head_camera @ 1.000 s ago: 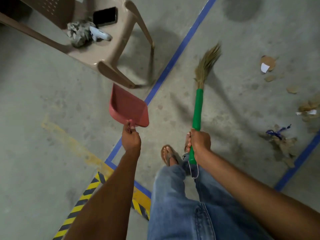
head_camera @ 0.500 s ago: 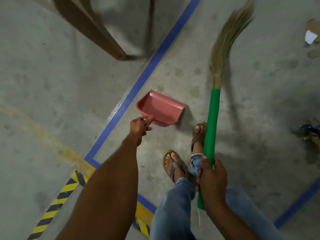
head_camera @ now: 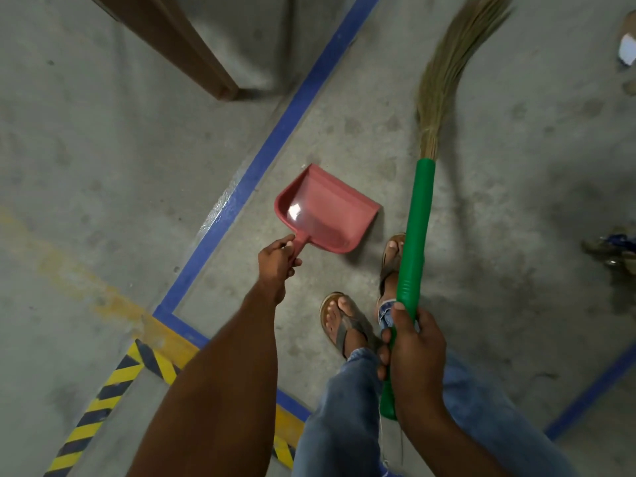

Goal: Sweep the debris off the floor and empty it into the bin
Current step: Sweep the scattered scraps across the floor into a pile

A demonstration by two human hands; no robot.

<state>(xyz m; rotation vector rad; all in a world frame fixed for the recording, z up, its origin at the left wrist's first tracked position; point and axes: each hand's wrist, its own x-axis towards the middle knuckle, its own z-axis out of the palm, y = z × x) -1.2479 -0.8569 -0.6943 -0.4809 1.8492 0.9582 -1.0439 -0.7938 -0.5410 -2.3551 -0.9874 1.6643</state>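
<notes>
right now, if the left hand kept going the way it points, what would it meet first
The left hand points along the dustpan it grips; beyond that, bare floor, possibly the broom bristles; depth unclear.

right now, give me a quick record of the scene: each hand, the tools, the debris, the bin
left hand: grips the dustpan by its handle
right hand: grips the broom by its green handle
dustpan: no debris in it
debris: on the floor at the right edge, away from the broom
bin: not in view
floor marks: blue tape line
</notes>
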